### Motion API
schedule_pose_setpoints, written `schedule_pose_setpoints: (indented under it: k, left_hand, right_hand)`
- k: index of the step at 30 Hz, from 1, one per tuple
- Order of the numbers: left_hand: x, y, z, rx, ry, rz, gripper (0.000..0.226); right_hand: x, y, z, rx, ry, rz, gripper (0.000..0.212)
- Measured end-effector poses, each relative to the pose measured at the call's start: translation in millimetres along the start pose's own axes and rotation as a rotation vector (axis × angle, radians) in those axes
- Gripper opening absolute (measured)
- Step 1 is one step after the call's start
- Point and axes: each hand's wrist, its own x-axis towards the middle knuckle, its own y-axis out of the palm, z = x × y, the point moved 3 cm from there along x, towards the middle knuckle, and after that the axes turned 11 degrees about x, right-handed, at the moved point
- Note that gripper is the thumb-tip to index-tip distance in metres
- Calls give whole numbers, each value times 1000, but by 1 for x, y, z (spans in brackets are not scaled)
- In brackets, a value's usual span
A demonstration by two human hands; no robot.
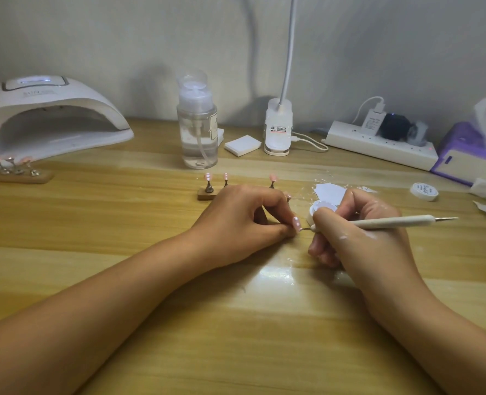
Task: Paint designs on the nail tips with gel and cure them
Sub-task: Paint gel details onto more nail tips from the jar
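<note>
left grip (244,220) pinches nail tip (295,223), right grip (361,238) holds dotting tool (392,222).

Wooden worktop (236,323) against a plain wall (93,38)
The pale, wood-grain worktop meets a bare grey-white wall; soft shadows cross the wall and glare shines on the wood.

A home nail-art corner: a wooden table (236,323) against a wall, with curing lamp (48,115), power strip (378,145) and tissue box (469,155).
</note>
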Motion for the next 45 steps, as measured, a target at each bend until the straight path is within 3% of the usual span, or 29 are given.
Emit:
schedule_pose_setpoints:
  k: [8,18,25,33,39,45]
  left_hand:
    - [0,0,-1,8,4,-4,15]
    - [0,-1,-2,20,21,-8,17]
    - [0,0,-1,18,22,-8,15]
    - [0,-1,-2,21,22,-12,16]
    - [1,0,0,4,4,0,12]
    - [1,0,1,-14,0,-3,17]
  right_hand:
    - [0,1,-1,-16,21,-9,20]
    - [0,1,-1,8,13,2,21]
    - [1,-1,-2,23,-22,5,39]
    - [0,1,0,31,-6,5,33]
    - [-2,-3,4,121,-12,-106,29]
    - [-5,0,8,158,-10,-51,24]
